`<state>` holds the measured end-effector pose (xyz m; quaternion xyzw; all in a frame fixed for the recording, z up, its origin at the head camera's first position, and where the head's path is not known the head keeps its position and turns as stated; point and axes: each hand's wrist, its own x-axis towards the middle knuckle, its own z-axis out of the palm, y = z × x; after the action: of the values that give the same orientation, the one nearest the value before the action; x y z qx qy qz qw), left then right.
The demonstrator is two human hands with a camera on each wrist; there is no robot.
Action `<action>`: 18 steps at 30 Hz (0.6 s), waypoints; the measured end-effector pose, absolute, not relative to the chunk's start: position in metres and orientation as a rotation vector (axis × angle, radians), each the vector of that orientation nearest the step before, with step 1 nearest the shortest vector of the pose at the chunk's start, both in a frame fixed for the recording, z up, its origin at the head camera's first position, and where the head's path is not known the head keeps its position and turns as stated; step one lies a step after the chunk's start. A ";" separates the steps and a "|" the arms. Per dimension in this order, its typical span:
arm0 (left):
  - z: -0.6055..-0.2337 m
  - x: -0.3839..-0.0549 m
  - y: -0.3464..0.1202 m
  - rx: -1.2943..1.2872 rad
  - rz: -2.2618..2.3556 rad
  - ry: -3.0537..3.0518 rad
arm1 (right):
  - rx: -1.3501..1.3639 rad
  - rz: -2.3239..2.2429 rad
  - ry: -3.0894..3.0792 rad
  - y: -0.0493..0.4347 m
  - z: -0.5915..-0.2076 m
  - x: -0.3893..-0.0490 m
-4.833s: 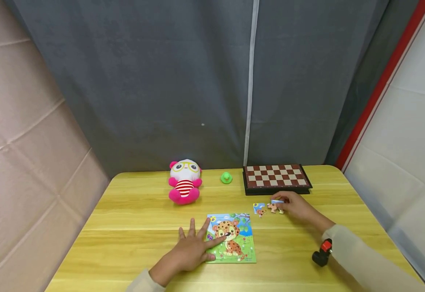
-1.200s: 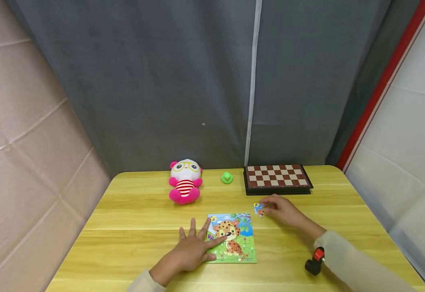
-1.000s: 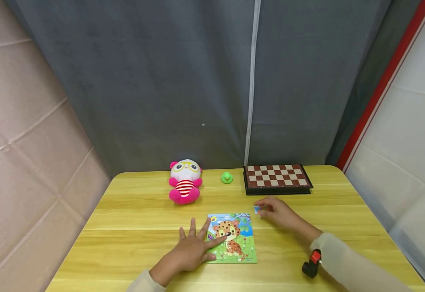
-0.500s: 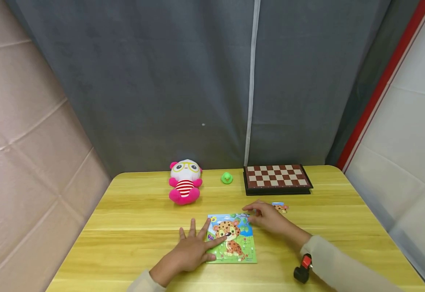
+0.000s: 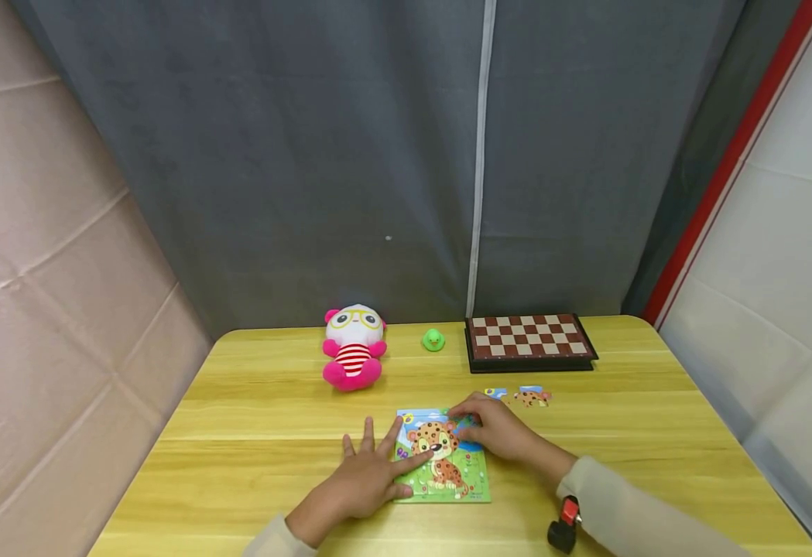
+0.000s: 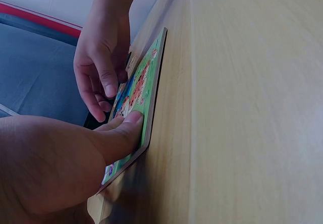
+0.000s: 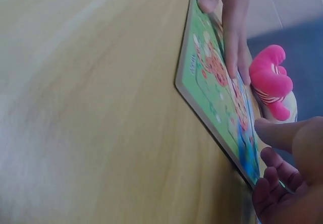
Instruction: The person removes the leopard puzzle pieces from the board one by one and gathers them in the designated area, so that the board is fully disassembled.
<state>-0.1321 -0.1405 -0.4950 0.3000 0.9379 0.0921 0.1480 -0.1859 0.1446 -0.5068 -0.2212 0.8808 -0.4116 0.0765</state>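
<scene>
Grey cloth curtain (image 5: 273,155) hangs behind the table (image 5: 238,449), whose yellow top shows a straight wood grain. Before me lies the leopard puzzle (image 5: 475,480), flat, my left hand (image 5: 367,473) spread over its left side and the table beside it, fingers stretched out and gripping nothing. My right hand (image 5: 499,429) is over the far right corner, thumb and forefinger bent but apart, with no piece that I can see between them; whether the tips touch, I cannot tell. To work that corner well, I'd press evenly with the left so the thin slab cannot skate, and feel along the seams with soft fingertips. Its brown edge looks like pressed wood, its bright face crossed by curved cuts. Just beyond my right hand lie the sky piece (image 5: 496,393), partly hidden, and the knobbly spotted piece (image 5: 533,398). Farther back sit the plush panda (image 5: 353,363), all rounded limbs, the small green duck (image 5: 433,340) and the boxy chessboard (image 5: 529,338).
</scene>
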 end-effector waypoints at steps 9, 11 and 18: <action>-0.497 -0.132 -0.140 0.875 0.251 2.705 | -0.649 -1.159 2.684 0.137 -0.506 -0.180; -0.497 -0.132 -0.140 0.873 0.256 2.704 | -0.660 -1.129 2.702 0.136 -0.506 -0.179; -0.497 -0.132 -0.140 0.863 0.259 2.702 | -0.720 -1.058 2.729 0.133 -0.502 -0.178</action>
<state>-0.1321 -0.1401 -0.4966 0.2996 0.9385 0.0898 0.1462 -0.1784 0.1333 -0.5020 -0.2385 0.9036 -0.3503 0.0636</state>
